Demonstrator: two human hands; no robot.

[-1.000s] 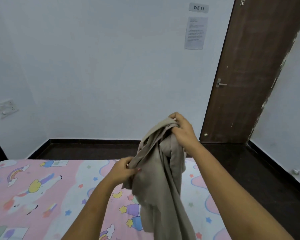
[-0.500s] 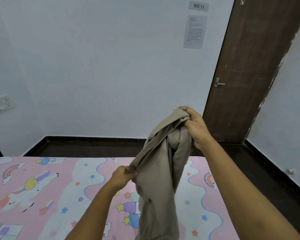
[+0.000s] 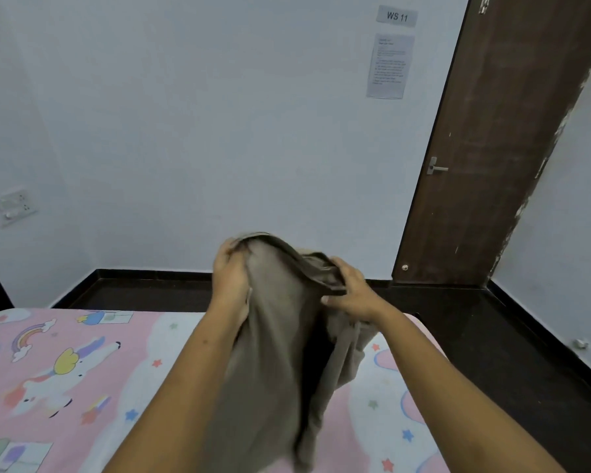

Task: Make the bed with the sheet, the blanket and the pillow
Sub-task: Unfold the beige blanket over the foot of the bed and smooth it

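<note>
A beige-grey blanket (image 3: pixel 273 353) hangs bunched in front of me, above the bed. My left hand (image 3: pixel 231 271) grips its top edge at the left, fingers curled over the fold. A little lower to the right, my right hand (image 3: pixel 350 291) grips the same edge. The cloth droops between my forearms down to the bed. The bed (image 3: pixel 65 370) wears a pink and white sheet printed with unicorns, rainbows and stars. No pillow is in view.
A white wall stands beyond the bed, with a paper notice (image 3: pixel 388 64) and a switch plate (image 3: pixel 14 206). A brown door (image 3: pixel 492 148) is at the right. Dark floor (image 3: pixel 492 336) runs behind and to the right of the bed.
My left hand rose from the blanket's side to its top edge. My right hand came down and toward the middle, so both hands now hold the top edge close together.
</note>
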